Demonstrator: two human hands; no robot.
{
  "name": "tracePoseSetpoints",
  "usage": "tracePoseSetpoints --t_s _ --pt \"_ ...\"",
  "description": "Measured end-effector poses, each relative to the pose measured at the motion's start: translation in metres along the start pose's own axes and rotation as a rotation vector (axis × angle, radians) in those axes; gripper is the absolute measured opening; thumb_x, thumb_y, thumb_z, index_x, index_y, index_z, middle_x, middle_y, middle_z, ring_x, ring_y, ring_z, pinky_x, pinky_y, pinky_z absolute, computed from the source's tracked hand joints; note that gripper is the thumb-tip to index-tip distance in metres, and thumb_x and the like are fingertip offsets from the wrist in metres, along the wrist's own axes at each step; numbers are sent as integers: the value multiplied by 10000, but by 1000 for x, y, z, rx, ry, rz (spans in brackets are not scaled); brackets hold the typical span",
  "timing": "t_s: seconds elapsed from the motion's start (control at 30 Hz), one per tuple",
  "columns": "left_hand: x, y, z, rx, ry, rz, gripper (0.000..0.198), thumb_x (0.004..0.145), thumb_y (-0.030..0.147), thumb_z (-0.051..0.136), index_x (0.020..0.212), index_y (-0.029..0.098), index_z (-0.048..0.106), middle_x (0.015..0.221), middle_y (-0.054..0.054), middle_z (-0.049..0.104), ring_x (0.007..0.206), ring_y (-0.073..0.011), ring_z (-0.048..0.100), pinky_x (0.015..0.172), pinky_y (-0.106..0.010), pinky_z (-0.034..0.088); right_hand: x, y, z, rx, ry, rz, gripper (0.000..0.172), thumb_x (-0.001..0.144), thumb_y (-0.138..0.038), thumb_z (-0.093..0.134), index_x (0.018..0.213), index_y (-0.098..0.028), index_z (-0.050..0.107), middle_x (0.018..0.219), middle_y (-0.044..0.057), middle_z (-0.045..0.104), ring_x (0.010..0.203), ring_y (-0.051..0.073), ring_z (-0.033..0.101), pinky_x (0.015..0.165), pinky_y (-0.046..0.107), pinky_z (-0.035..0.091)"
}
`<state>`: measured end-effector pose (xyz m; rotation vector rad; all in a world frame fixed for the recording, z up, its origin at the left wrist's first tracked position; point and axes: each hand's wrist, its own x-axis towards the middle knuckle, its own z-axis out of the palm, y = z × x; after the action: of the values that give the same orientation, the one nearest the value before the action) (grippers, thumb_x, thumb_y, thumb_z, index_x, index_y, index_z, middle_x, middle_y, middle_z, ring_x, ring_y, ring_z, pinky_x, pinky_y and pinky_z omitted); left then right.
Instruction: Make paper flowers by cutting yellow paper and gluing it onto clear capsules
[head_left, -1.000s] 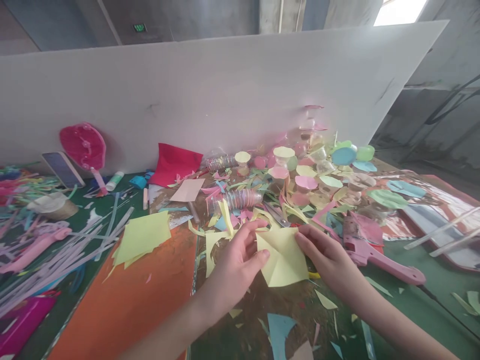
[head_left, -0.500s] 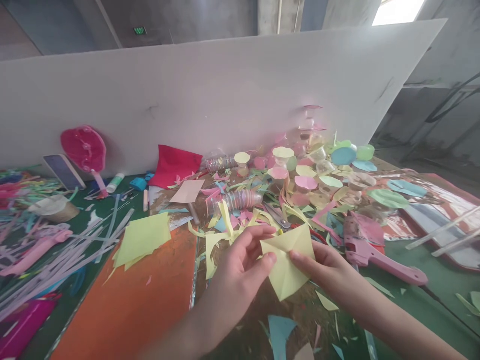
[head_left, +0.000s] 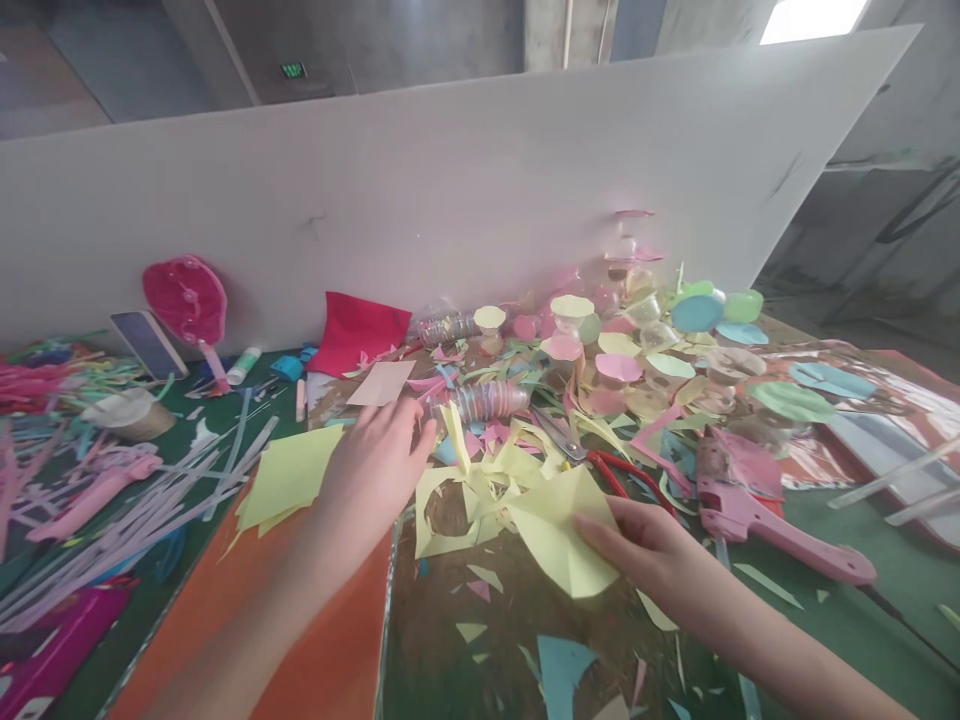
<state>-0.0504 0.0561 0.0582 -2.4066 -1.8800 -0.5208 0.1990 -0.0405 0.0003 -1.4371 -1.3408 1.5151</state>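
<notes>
My right hand pinches a creased pale yellow piece of paper by its right side, thumb on top. My left hand is stretched out over the table, fingers apart, with nothing seen in it. Just beyond its fingertips lies a pale pink paper sheet, and to its right a clear ridged plastic bottle piece. A yellow paper sheet with a round hole cut out lies between my hands. Red-handled scissors lie open-handled behind the held paper.
A pink glue gun with a cord lies at right. Yellow sheets rest on an orange board. Plastic cups with paper discs crowd the back right. White strips and a phone are at left.
My left hand has let go of the yellow paper and moved away to the left and forward. The paper stays in my right hand and now looks more opened out.
</notes>
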Motion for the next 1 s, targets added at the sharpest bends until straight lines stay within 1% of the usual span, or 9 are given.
tracePoseSetpoints --t_s 0.07,0.1,0.17,0.23,0.33,0.47,0.77,0.87,1.0 --pt "5 -14 18 58 -16 38 176 920 325 445 880 201 563 887 -91 683 919 -303 601 706 -370 475 -1 0 1 -44 -28 -26 439 883 -601 534 725 -191 536 659 -44 450 560 94 379 493 210 323" --pt "7 -20 27 56 1 51 180 933 323 431 966 196 555 917 -93 686 951 -303 598 714 -364 474 -2 0 2 -55 -38 -31 419 892 -580 532 732 -193 536 667 -43 461 567 97 390 500 213 330" --pt "11 -29 41 62 74 80 177 939 316 436 1022 195 534 896 -94 679 974 -310 584 708 -360 469 -3 -2 2 -58 -49 -35 390 909 -554 516 768 -192 546 694 -34 491 591 107 427 522 221 352" --pt "14 -36 50 16 112 86 141 935 297 449 1017 207 519 872 -86 669 961 -305 579 702 -357 468 -5 -3 3 -68 -45 -35 388 920 -551 495 785 -190 546 710 -28 501 608 113 446 539 225 368" --pt "19 -42 56 -154 94 47 116 923 252 457 1027 219 496 934 -69 651 925 -255 601 737 -347 480 -5 -2 3 -107 -38 -35 394 921 -561 484 781 -195 533 700 -38 474 609 109 429 535 218 358" --pt "22 -45 54 -282 96 -16 165 920 245 451 1080 214 481 951 -54 615 849 -209 611 740 -330 480 -4 0 2 -149 -45 -37 392 930 -549 469 769 -196 530 707 -38 465 619 111 414 540 218 345" --pt "24 -44 38 -295 247 45 177 932 260 485 1101 214 511 980 -57 635 873 -201 612 750 -328 487 -3 3 -1 -227 35 -54 422 915 -580 475 771 -193 564 693 -28 490 582 108 398 499 224 322" --pt "24 -39 34 -292 334 139 136 925 241 528 1056 205 536 970 -55 641 921 -201 613 784 -327 501 -2 5 -1 -241 35 -64 423 916 -578 475 772 -191 568 695 -24 499 583 109 416 499 222 337" --pt "18 -27 27 -213 463 383 98 930 174 538 1021 204 558 941 -38 651 936 -192 590 804 -326 511 -2 4 -1 -199 -3 -89 415 923 -571 474 778 -192 563 705 -19 532 598 111 462 512 214 377"
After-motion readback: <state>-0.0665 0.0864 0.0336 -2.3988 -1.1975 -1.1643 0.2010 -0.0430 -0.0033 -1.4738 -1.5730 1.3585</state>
